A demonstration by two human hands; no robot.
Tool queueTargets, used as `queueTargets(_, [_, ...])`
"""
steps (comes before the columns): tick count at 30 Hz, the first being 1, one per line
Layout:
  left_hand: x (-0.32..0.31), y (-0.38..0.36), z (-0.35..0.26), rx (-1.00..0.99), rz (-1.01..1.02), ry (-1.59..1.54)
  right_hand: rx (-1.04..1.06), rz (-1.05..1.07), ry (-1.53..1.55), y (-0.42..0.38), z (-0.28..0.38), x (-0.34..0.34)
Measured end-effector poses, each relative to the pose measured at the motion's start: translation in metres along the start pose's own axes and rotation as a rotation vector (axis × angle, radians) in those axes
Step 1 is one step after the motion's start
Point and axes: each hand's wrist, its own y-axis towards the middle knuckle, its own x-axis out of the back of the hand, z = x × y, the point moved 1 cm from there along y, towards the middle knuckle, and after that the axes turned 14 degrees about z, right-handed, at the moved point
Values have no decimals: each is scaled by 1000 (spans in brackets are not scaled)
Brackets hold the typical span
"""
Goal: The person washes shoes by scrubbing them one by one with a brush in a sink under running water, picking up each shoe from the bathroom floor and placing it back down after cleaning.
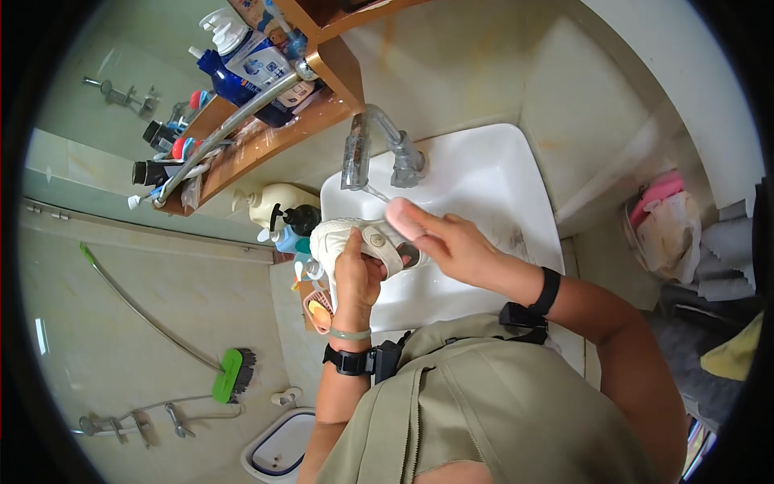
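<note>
In the head view, the person's left hand (pixel 357 270) grips a white shoe (pixel 377 240), the thumb laid along its side and the other fingers folded around it, partly out of sight. The shoe is held above the white sink (pixel 532 194), toward the sink's left side, and a strap with a round button crosses its upper. The right hand (pixel 463 250) is closed on a small pink object (pixel 402 219), held by the fingers just beside the shoe's edge; whether it is a brush or a piece of soap cannot be told, nor whether it touches the shoe. A metal faucet (pixel 355 157) stands at the back of the sink, and a thin stream of water (pixel 376 193) runs from it close to the pink object. Dark bands circle both wrists, and a pale green bangle (pixel 351 334) sits on the left one. To the left of the sink, a cream pump bottle (pixel 278 203) stands near a black pump bottle (pixel 303 219), and closer to the person is a pink soap dish (pixel 318 323) holding yellow and orange pieces. Above on the left, a wooden shelf (pixel 274 153) carries blue and white bottles (pixel 234 77) behind a metal rail. Farther left, a green-headed broom (pixel 231 376) leans by the wall, with a white basin (pixel 248 457) below it. On the right, a bright pink item (pixel 664 187) lies near grey cloth (pixel 730 250).
</note>
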Motion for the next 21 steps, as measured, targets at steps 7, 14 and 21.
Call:
queueTargets(7, [18, 6, -4, -22, -73, 91, 171, 100, -83, -1, 12, -23])
queueTargets(14, [10, -2, -30, -135, -24, -15, -60, 118, -125, -16, 20, 0])
queueTargets(21, [21, 13, -14, -217, -16, -217, 169, 74, -167, -15, -7, -26])
